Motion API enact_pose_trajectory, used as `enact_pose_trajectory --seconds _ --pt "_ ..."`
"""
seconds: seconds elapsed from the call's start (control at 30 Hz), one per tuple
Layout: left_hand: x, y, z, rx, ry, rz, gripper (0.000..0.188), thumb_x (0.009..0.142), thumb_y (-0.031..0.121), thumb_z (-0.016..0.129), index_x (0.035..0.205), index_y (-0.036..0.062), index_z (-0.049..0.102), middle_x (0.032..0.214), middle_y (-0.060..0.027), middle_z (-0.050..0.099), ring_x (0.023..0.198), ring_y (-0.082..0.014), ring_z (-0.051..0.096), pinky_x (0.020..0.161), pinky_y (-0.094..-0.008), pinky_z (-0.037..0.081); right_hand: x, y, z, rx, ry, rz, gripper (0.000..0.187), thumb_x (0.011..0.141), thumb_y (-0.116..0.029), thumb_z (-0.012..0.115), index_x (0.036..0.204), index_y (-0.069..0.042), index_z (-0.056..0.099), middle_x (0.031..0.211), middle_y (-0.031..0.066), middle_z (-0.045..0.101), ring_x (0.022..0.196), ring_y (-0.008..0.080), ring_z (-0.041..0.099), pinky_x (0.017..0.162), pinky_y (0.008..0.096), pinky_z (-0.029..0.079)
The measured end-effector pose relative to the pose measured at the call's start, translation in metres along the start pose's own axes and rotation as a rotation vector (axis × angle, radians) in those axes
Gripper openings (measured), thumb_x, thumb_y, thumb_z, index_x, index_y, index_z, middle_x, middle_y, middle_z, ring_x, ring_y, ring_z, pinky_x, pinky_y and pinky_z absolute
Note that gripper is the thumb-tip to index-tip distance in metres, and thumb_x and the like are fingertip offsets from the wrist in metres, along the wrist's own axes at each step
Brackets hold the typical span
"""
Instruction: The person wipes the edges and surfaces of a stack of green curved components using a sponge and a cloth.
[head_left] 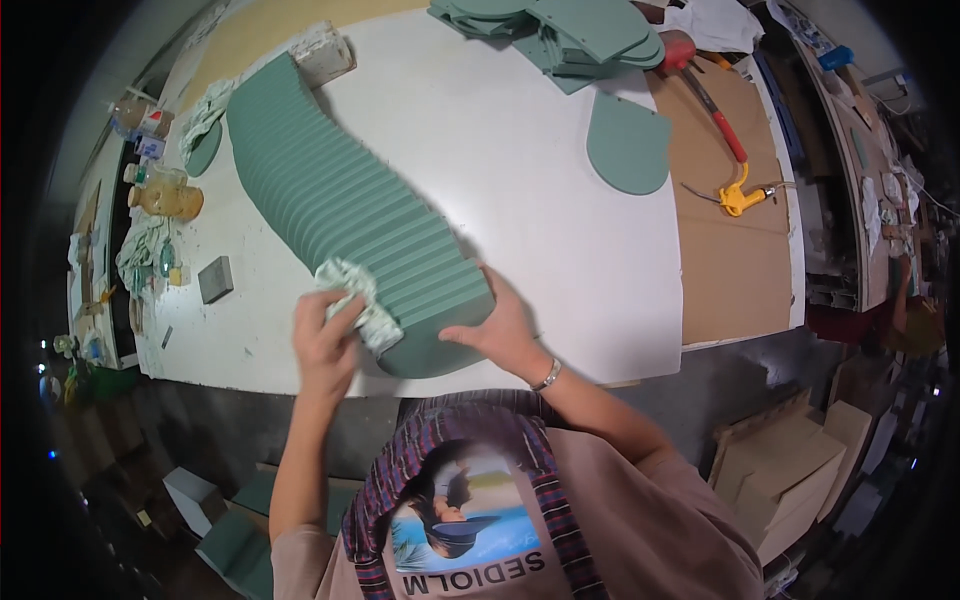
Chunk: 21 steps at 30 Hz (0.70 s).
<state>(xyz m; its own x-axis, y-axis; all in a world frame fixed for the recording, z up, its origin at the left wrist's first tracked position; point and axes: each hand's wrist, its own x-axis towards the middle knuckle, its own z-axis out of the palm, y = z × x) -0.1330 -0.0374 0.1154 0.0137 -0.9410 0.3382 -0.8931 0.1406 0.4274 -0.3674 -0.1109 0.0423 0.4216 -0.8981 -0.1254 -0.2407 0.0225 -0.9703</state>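
Observation:
A long, curving row of green round-ended panels stands on the white worktop, packed face to face with narrow grooves between them. My left hand is closed on a crumpled pale rag, which touches the left edge of the row near its close end. At the opposite side of that end is my right hand, its thumb across the nearest panel's face and its fingers round the side edge. The fingertips of that hand are partly hidden behind the panels.
A white block stands against the row's far end. Loose green panels are piled at the back, with a single panel nearby. Rightward lie a red mallet and yellow air gun. Left are bottles and a grey block.

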Motion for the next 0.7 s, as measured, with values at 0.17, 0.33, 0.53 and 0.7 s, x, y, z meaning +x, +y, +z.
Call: enact_pose_trajectory --seconds 0.17,0.33,0.53,0.7 --pt "0.059 0.043 0.035 -0.035 -0.022 0.151 0.044 0.062 -0.007 0.061 0.102 0.0087 0.071 0.101 -0.0119 0.062 0.089 -0.0325 0.057 0.078 -0.0432 0.047 0.005 0.01 0.007 0.216 -0.084 0.02 0.102 0.058 -0.027 0.094 0.139 0.006 0.042 0.132 0.0192 0.056 0.126 0.0273 0.054 0.106 0.0356 0.042" --pt "-0.005 -0.034 -0.013 0.035 -0.075 0.025 0.051 0.056 -0.011 0.052 0.098 0.0076 0.074 0.099 -0.0133 0.063 0.092 -0.0336 0.059 0.078 -0.0411 0.048 0.003 0.008 -0.002 0.163 -0.024 0.016 0.099 0.06 -0.024 0.093 0.139 0.006 0.041 0.132 0.0193 0.056 0.126 0.0274 0.053 0.106 0.0357 0.042" --pt "0.024 -0.018 -0.018 -0.026 0.145 -0.108 0.051 0.066 -0.011 0.054 0.111 0.0066 0.072 0.114 -0.0138 0.064 0.101 -0.0323 0.057 0.086 -0.0376 0.048 0.01 -0.006 -0.007 0.149 -0.129 0.048 0.101 0.063 -0.021 0.091 0.143 0.005 0.036 0.136 0.0184 0.052 0.127 0.0267 0.051 0.107 0.0351 0.041" --pt "-0.028 -0.052 0.013 -0.013 0.156 -0.039 0.05 0.068 -0.014 0.051 0.108 0.0054 0.072 0.119 -0.0103 0.066 0.1 -0.0296 0.057 0.087 -0.0369 0.048 0.02 -0.011 -0.006 0.123 -0.215 0.012 0.106 0.065 -0.016 0.089 0.15 0.004 0.028 0.143 0.0154 0.046 0.131 0.0222 0.045 0.11 0.0343 0.037"
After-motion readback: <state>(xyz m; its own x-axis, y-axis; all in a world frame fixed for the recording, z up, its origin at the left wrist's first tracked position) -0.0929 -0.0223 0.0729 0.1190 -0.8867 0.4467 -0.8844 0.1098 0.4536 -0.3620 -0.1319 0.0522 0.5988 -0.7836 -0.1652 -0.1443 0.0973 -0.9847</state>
